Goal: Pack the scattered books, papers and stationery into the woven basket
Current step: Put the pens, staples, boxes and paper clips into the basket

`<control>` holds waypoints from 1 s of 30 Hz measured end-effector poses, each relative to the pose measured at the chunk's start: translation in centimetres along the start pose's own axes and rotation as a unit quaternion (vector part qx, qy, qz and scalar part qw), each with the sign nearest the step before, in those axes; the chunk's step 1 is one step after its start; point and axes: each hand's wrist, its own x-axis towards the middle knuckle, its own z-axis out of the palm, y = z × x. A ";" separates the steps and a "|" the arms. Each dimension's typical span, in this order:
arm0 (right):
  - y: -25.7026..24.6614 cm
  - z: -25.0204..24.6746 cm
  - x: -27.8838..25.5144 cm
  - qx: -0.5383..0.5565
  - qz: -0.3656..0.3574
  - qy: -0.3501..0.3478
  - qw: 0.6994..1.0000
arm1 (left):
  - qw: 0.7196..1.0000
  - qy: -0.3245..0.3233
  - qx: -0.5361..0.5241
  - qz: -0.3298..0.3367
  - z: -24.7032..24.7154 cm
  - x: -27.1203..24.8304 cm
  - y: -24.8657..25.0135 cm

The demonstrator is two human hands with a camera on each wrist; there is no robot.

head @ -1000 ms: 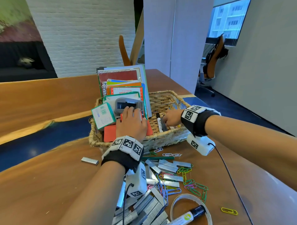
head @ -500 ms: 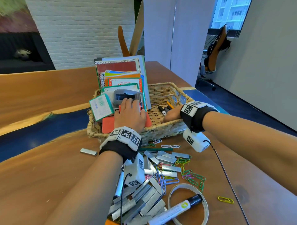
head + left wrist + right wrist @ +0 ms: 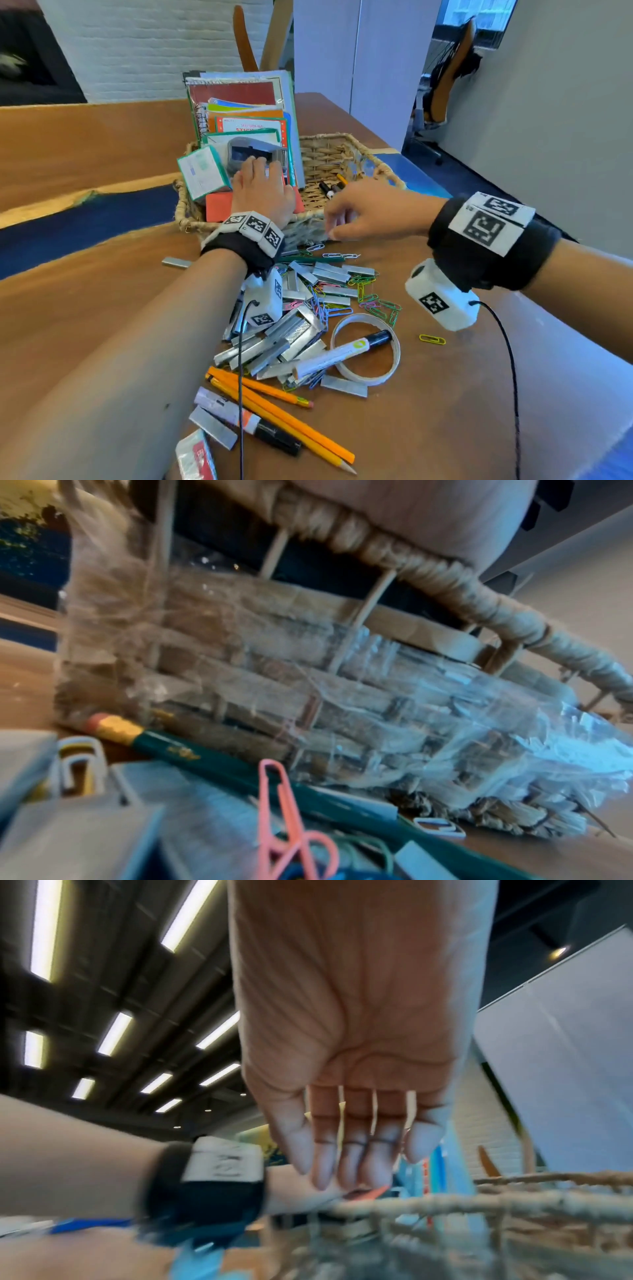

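While the left hand (image 3: 262,192) lies flat with straight fingers on the books (image 3: 239,102) inside the woven basket (image 3: 329,161) mid-counter, the right hand (image 3: 373,212) hovers empty, fingers loose, above its near rim.

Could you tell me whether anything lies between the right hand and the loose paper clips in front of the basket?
Nothing visible does: the right hand, empty, hovers just above the paper clips lying bare on the table beside the basket.
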 end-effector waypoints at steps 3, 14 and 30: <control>-2.7 2.2 -2.8 0.000 -0.096 -0.102 0.990 | 1.000 -0.015 0.006 0.009 -0.2 -0.3 -0.1; -5.9 8.2 -4.3 -0.022 -0.177 -0.179 0.968 | 1.000 -0.026 0.008 0.004 -0.2 -0.4 -0.2; 4.2 -4.1 3.7 0.138 0.040 0.354 0.924 | 1.000 -0.029 -0.001 -0.012 -0.2 -0.2 -0.1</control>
